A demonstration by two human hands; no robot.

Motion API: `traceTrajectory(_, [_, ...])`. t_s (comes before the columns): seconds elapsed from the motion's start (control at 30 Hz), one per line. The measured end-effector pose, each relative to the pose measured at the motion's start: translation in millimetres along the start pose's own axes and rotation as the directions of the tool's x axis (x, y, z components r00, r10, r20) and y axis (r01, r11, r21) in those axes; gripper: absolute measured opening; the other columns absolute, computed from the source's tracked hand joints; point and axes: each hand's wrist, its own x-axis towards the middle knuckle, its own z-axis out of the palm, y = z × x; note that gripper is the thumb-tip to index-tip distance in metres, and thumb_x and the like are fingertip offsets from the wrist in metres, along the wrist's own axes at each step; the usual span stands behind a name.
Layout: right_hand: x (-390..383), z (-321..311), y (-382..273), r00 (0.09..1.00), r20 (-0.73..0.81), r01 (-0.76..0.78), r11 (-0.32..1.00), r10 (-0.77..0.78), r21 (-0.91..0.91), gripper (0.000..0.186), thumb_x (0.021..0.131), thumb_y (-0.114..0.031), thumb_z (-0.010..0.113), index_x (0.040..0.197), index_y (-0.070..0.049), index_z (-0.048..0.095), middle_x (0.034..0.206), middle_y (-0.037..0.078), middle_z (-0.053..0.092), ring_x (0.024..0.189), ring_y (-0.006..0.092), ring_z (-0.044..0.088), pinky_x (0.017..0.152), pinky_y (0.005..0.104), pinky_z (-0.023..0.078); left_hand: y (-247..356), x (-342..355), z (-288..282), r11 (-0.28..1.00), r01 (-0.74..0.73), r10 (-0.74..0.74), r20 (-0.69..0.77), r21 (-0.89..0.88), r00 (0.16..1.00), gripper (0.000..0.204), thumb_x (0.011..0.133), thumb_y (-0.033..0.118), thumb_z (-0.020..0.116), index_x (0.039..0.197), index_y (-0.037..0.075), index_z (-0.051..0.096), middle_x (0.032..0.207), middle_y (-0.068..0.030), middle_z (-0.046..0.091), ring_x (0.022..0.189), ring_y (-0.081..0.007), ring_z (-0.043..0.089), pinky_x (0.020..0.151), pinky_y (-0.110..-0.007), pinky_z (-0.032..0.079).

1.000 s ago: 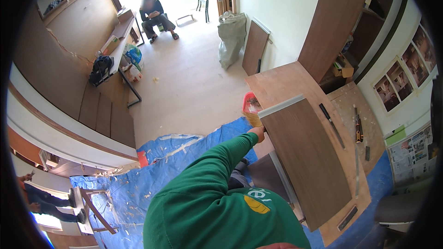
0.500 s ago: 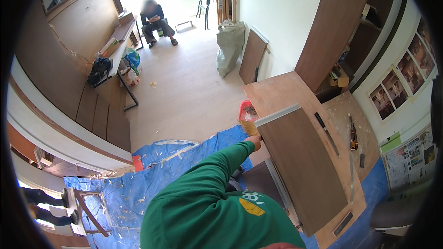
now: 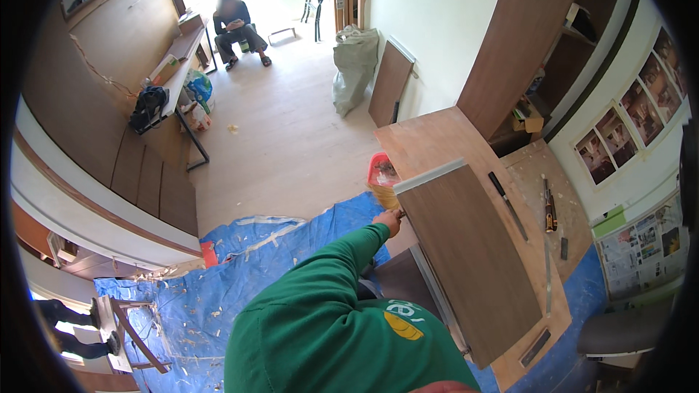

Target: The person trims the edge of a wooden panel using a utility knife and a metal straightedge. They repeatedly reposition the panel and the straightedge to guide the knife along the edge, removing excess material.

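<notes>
My left hand (image 3: 389, 221), at the end of a green sleeve, is closed at the left edge of a dark wood-grain panel (image 3: 472, 262) with a pale strip along its far end; what its fingers grip is too small to make out. The panel lies on a lighter plywood board (image 3: 416, 138). Right of it lie a black-handled long blade (image 3: 510, 205), yellow-and-black hand tools (image 3: 550, 204) and a metal straightedge (image 3: 547, 276). A red bin (image 3: 382, 167) is beyond my hand. My right hand is not recognisable; only a sliver of skin shows at the lower edge.
A seated person (image 3: 240, 29) holds something small at the back, near a sack (image 3: 353, 69) and a leaning panel (image 3: 389, 84). A narrow desk (image 3: 175, 84) lines the left wall. Another person's legs (image 3: 73, 320) stand on a wooden trestle over blue sheeting (image 3: 189, 327). Shelving is at right.
The whole view has shifted slightly, with things sitting further left in the picture. My left hand stays at the panel's edge. The person on the trestle now shows mainly as legs.
</notes>
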Motion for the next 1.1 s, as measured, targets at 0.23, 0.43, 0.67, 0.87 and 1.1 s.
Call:
traceTrajectory(0.23, [-2.1, 28.3, 9.9, 0.993, -0.117, 0.025, 0.999, -0.027, -0.019, 0.034, 0.102, -0.029, 0.069, 0.107, 0.004, 0.069, 0.084, 0.011, 0.068, 0.075, 0.0204, 0.062, 0.072, 0.0389, 0.05, -8.9, 2.6, -1.0, 0.996, 0.063, -0.062, 0.018, -0.06, 0.998, 0.036, 0.104, 0.034, 0.053, 0.129, 0.012, 0.068, 0.132, -0.0164, 0.07, 0.125, -0.0371, 0.066, 0.103, -0.053, 0.053])
traceTrajectory(0.43, [-1.5, 36.5, 2.1, 0.967, -0.227, 0.063, 0.972, -0.116, -0.228, 0.034, 0.101, -0.028, 0.071, 0.11, 0.005, 0.068, 0.088, 0.014, 0.07, 0.079, 0.0239, 0.064, 0.075, 0.0413, 0.051, -8.2, 3.1, -5.7, 0.999, 0.044, -0.044, 0.031, 0.011, 0.999, 0.036, 0.101, 0.034, 0.056, 0.128, 0.013, 0.07, 0.125, -0.0161, 0.074, 0.117, -0.0384, 0.07, 0.098, -0.052, 0.056])
traceTrajectory(0.67, [5.3, 47.6, 5.1, 0.947, -0.262, 0.092, 0.939, -0.185, -0.333, 0.036, 0.099, -0.027, 0.072, 0.114, 0.006, 0.067, 0.093, 0.018, 0.072, 0.083, 0.028, 0.067, 0.078, 0.044, 0.053, -20.1, 15.0, 0.8, 0.999, 0.004, -0.005, 0.008, 0.041, 1.0, 0.035, 0.099, 0.031, 0.058, 0.126, 0.012, 0.071, 0.122, -0.0172, 0.075, 0.116, -0.0381, 0.071, 0.098, -0.05, 0.057])
traceTrajectory(0.87, [-2.1, 41.2, 9.5, 0.927, -0.294, 0.098, 0.908, -0.232, -0.407, 0.039, 0.097, -0.026, 0.074, 0.117, 0.006, 0.066, 0.097, 0.021, 0.074, 0.086, 0.0316, 0.07, 0.081, 0.0464, 0.055, -9.4, 9.0, -8.4, 0.992, -0.04, 0.034, 0.045, 0.12, 0.998, 0.034, 0.098, 0.028, 0.058, 0.123, 0.008, 0.072, 0.121, -0.0187, 0.076, 0.115, -0.0386, 0.071, 0.098, -0.05, 0.057])
traceTrajectory(1.1, [-3.7, 35.8, 5.3, 0.926, -0.267, 0.098, 0.854, -0.266, -0.511, 0.042, 0.095, -0.027, 0.075, 0.119, 0.006, 0.066, 0.102, 0.025, 0.074, 0.092, 0.0383, 0.072, 0.084, 0.0488, 0.055, -10.4, 1.8, -12.7, 0.988, -0.043, 0.036, 0.055, 0.149, 0.998, 0.034, 0.1, 0.032, 0.058, 0.122, 0.01, 0.072, 0.119, -0.0163, 0.076, 0.114, -0.0382, 0.071, 0.097, -0.053, 0.057])
